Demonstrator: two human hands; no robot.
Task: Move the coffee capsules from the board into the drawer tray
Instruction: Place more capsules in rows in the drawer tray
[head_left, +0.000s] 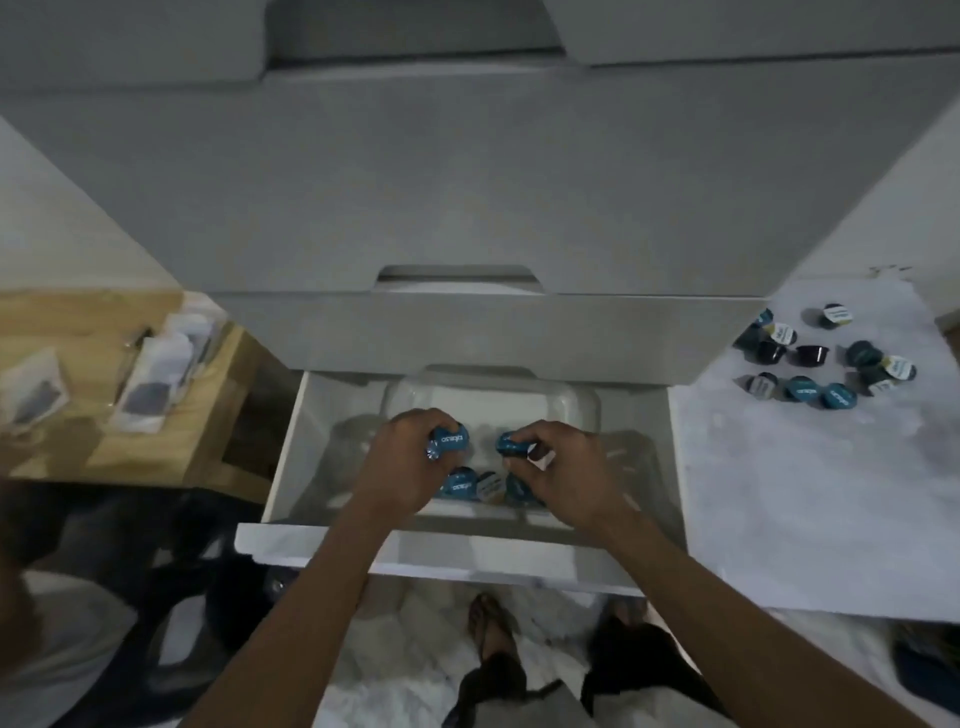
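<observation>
Capsules are split between two places right now — a scattered cluster still lies on the white board (810, 467) to your right (826, 358), and a few already sit in the clear tray (576, 400) inside the open drawer (291, 447). Your left hand (402, 462) is closed around a blue capsule (451, 441), with what looks like a second one tucked lower in the grip. Your right hand (563, 467) is clamped on another blue capsule (511, 446), and something dark shows under its fingers, too blurred to name. You hold both hands low over the tray, near its front, which reads as a way to set the capsules down beside the ones already there rather than drop them. Three capsules (485, 486) rest against the tray's near edge, between your wrists; the back half of the tray is bare. Beside the tray the drawer holds other clear containers, their contents not readable. By my judgement the task is well short of done — more capsules remain on the board than in the tray. On the wooden table (104, 457) to your left lie flat packets (150, 384), no part of this job.
</observation>
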